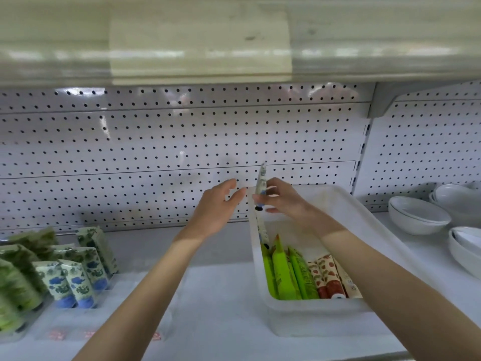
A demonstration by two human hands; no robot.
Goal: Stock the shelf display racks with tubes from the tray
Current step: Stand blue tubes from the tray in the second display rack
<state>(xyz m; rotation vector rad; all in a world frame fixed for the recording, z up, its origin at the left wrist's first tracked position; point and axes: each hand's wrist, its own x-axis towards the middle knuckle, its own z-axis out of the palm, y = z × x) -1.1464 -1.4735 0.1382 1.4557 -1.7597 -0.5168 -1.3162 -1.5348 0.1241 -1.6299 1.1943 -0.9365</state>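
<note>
A translucent white tray (385, 230) stands on the shelf right of centre and holds several tubes: bright green ones (279, 272) and red-patterned ones (325, 274). My right hand (283, 198) pinches a blue-and-white patterned tube (261, 185) upright above the tray's far-left corner, cap end down. Fingers relaxed, my left hand (216, 207) is just left of that tube and holds nothing. At the left, clear display racks (78, 308) hold standing blue-and-white tubes (78, 280) and green tubes (15, 285).
White bowls (419, 214) and dishes (466, 246) sit on the shelf at the right. A perforated white back panel (182, 152) rises behind. An upper shelf edge (200, 43) hangs overhead. Bare shelf surface (221, 295) lies between the racks and the tray.
</note>
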